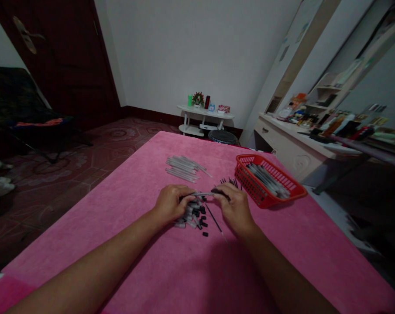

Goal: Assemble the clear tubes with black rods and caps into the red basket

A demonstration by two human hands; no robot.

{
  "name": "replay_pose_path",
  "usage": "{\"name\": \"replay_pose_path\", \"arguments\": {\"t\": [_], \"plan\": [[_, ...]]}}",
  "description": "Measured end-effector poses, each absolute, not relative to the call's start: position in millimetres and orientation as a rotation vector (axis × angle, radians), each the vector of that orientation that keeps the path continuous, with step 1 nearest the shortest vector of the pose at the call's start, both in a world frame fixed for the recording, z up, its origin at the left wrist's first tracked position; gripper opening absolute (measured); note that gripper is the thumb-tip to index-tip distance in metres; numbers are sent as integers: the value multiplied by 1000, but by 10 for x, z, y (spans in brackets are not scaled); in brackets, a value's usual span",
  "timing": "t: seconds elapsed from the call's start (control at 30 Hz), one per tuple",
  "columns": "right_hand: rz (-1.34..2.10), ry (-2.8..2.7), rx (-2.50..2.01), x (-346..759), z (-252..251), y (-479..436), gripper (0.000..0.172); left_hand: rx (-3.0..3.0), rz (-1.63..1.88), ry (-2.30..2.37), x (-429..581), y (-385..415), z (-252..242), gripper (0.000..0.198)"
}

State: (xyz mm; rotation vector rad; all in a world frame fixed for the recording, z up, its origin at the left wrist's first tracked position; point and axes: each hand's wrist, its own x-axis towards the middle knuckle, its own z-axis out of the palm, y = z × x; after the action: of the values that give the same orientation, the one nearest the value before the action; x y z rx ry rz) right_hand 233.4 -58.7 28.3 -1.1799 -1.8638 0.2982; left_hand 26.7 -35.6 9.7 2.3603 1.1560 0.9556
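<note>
Between my two hands a slim translucent pen barrel (203, 194) lies level, just above the pink cloth. My left hand (171, 204) pinches its left end with thumb and fingers. At the other end, my right hand (235, 208) is closed on it, with a dark part showing at the fingers. Below them is a heap of clear pen caps (190, 214), partly hidden by my left hand, with small black plugs (205, 234) beside it. A thin dark pen refill (214, 219) lies slantwise near my right hand. Several dark refills (230, 181) show behind that hand.
A bundle of clear barrels (181, 169) lies farther back on the pink-covered table (145, 257). At right stands a red basket (266, 201) holding several pens (269, 179). Beyond are a white shelf (205, 111), a cluttered dresser (292, 131) and a folding chair (23, 104).
</note>
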Motion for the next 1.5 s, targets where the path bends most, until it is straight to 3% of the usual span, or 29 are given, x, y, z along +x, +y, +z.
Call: {"name": "replay_pose_path", "arguments": {"t": [0.27, 0.47, 0.67, 0.93, 1.3, 1.5], "plan": [[699, -1631, -1328, 2308, 168, -548, 12, 2752, 988, 1319, 234, -393, 63, 24], [678, -1689, -1331, 2330, 346, -544, 12, 2700, 1005, 1140, 211, -320, 85, 26], [284, -1511, -1465, 2949, 846, -468, 12, 2433, 1203, 1198, 45, -86, 66, 40], [-340, -1027, -2103, 4027, 941, -487, 26, 2606, 869, 1368, -108, 130, -83, 32], [-400, -1176, -2495, 3811, 803, -474, 42, 2691, 923, 1329, -95, 163, -143, 30], [-424, -1448, -1973, 3593, 734, -386, 30, 2717, 907, 1337, -108, 212, -217, 23]]}}
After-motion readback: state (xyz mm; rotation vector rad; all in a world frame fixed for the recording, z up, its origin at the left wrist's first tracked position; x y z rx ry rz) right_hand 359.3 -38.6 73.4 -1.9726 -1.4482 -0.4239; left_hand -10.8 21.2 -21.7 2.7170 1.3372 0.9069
